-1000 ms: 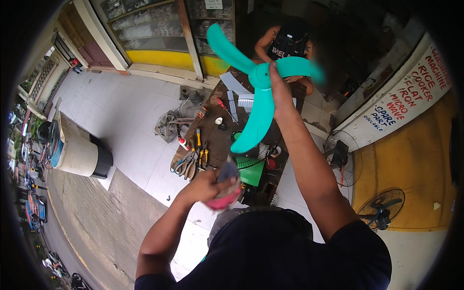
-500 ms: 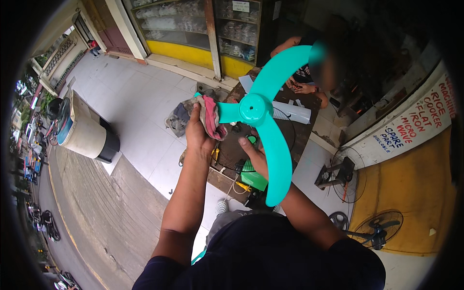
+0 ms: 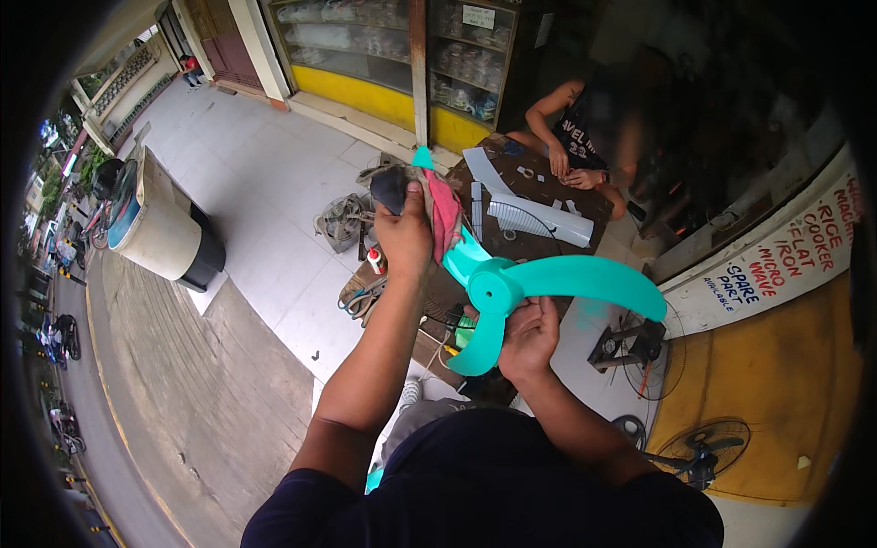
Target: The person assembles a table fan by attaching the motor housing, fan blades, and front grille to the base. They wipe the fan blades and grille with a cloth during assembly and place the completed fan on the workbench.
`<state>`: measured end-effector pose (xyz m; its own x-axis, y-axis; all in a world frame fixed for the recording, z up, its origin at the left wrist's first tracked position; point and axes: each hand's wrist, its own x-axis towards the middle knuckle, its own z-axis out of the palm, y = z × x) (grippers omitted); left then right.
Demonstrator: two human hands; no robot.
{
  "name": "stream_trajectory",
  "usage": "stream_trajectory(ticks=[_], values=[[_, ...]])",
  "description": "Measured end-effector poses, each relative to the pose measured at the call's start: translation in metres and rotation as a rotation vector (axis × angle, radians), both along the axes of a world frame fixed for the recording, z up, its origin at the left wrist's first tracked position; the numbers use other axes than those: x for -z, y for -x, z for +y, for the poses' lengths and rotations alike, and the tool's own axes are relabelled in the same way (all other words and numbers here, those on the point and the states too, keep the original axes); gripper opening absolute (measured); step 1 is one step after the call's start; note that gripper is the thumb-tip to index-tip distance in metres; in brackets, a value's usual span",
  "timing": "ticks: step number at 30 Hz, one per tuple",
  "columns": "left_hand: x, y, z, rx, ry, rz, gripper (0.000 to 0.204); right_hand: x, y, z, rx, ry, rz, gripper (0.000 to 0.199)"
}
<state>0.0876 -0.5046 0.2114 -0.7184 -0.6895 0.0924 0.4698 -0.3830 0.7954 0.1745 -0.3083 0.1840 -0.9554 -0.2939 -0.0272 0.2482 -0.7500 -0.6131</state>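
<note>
A teal three-bladed fan propeller (image 3: 548,279) is held up in front of me. My right hand (image 3: 528,340) grips it from below, near the hub. My left hand (image 3: 405,236) is raised and closed on a red and grey rag (image 3: 444,212), pressing it against the upper blade, whose tip shows above my fingers. One blade points right and another curves down toward my chest.
A low brown work table (image 3: 512,183) below holds white fan parts, tools and a wire fan guard (image 3: 340,219). Another person (image 3: 585,137) sits behind it by yellow shelving. A round bin (image 3: 160,228) stands left. A standing fan (image 3: 699,452) is at lower right.
The propeller has turned in my hands, so a blade now points right. My left hand with the rag has slid up along the upper blade.
</note>
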Motion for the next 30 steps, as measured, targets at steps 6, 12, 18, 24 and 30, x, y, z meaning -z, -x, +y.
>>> stream_trajectory(ticks=[6,12,18,24,30], values=[[-0.017,-0.020,0.017,0.184,-0.027,0.064,0.020,-0.025,0.022,0.003,-0.082,-0.382,0.242,0.063],[-0.013,-0.075,0.061,0.337,-0.167,-0.141,0.026,-0.030,0.042,-0.003,0.055,-0.565,0.309,0.063],[0.014,-0.003,-0.058,0.288,-0.021,-0.068,0.023,-0.028,0.027,0.015,-0.145,-0.491,0.309,0.064],[-0.100,-0.014,-0.172,0.163,0.144,0.087,0.031,-0.026,0.008,0.042,-0.131,-0.637,0.254,0.070],[-0.112,-0.064,-0.052,0.596,1.863,0.042,0.069,-0.031,0.046,0.065,-0.260,-0.758,0.479,0.068]])
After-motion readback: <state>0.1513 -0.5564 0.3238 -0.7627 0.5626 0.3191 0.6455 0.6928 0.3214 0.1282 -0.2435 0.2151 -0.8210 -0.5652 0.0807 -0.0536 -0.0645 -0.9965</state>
